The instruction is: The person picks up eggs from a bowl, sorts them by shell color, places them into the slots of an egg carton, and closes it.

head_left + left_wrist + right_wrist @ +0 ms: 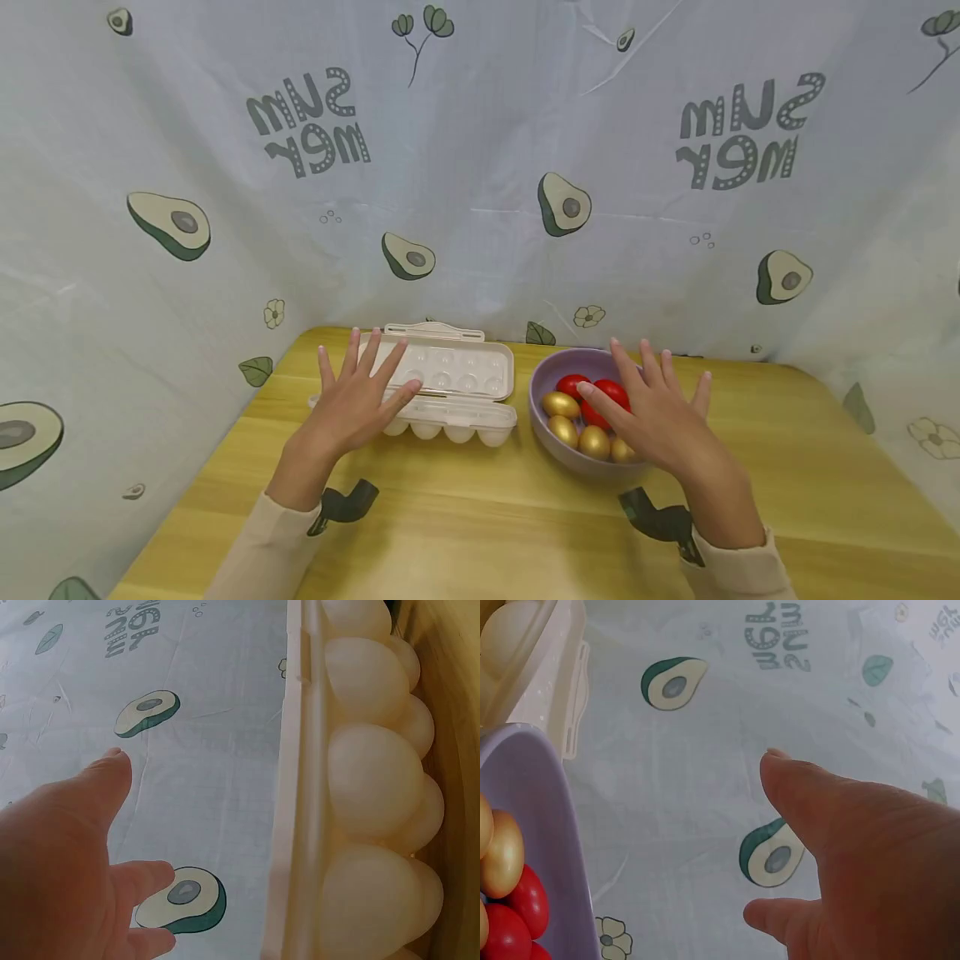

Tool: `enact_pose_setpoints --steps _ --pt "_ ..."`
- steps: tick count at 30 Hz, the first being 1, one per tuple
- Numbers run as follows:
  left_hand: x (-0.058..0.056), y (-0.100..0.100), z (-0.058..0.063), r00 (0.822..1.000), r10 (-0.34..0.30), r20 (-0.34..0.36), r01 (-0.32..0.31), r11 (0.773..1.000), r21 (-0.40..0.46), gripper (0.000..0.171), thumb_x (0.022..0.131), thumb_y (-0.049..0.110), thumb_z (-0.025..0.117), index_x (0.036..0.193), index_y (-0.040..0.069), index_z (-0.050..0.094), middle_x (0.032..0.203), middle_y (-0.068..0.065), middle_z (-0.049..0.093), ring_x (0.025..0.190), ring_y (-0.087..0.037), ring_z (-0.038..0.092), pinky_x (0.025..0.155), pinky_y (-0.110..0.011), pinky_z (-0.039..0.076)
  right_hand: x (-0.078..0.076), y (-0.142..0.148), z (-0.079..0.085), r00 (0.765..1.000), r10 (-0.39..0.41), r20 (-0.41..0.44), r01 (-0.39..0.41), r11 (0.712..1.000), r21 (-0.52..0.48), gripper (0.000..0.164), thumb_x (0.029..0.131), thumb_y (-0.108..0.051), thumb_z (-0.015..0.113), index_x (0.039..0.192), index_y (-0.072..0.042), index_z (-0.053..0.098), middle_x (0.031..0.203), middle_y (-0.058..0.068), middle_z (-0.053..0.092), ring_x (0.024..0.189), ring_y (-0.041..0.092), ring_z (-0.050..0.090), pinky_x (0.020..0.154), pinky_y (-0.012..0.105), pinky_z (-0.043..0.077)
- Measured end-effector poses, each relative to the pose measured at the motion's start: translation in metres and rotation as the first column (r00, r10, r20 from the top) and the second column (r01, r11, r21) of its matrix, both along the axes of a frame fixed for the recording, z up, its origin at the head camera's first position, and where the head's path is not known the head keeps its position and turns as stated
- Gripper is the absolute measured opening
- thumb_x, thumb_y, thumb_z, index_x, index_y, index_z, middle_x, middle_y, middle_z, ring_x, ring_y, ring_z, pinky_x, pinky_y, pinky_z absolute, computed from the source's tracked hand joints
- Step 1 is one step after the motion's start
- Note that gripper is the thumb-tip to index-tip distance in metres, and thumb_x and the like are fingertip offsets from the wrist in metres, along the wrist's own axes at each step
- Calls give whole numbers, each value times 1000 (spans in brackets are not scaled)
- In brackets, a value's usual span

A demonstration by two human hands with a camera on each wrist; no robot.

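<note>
An egg carton [465, 411] of cream plastic lies open on the table [450, 533], its row of rounded cups facing the near side. Its dimpled lid [457, 367] is tipped back, with a slotted handle along the far edge. Just right of it, a round purple bowl [542, 433] stands upright, holding glossy eggs: gold eggs [595, 442] along the near and left side, red eggs [573, 386] behind them, bunched together and touching.

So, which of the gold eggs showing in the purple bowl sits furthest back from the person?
The gold egg directly below the leftmost red egg in the head view; the other visible gold eggs lie nearer the front of the purple bowl.
</note>
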State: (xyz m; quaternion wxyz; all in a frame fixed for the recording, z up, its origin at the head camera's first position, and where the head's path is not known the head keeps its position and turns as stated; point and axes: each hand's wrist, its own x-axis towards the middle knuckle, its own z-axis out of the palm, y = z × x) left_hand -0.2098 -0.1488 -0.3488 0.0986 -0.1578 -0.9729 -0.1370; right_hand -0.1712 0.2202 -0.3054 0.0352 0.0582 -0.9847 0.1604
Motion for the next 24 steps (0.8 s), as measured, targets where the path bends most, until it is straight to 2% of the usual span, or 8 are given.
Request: enact_pose_setpoints --steps 8,15,20,24 --pt "0 -2 -1 1000 2 17 -2 1000 19 72 96 63 30 155 23 21 160 -18 5 145 -41 -7 105 -71 -16 0 0 -1 1000 19 -6 -19 1000 -23 89 90 -71 34 157 -20 6 157 29 4 140 54 -3 95 74 -24" --pt "-8 -11 -3 999 24 22 -25 998 57 71 98 60 31 155 20 21 160 -21 7 145 -42 -7 104 -71 -15 -2 3 -2 1000 19 -7 -19 999 -28 88 90 -70 36 157 -19 8 156 31 6 140 55 -4 95 72 -27" --pt "-11 -21 -6 998 51 44 -54 995 82 74 97 61 31 155 17 22 160 -20 5 145 -42 -8 104 -72 -15 -4 2 -3 1000 26 -7 -27 999 -29 88 90 -69 36 157 -18 10 156 31 8 140 54 0 96 73 -24" --pt "-12 -31 -6 996 60 66 -67 991 113 76 97 62 31 155 15 21 160 -20 5 145 -41 -8 104 -73 -13 -8 3 -7 999 37 -26 -39 997 -67 86 92 -67 38 156 -16 13 156 30 12 141 53 4 98 75 -21"
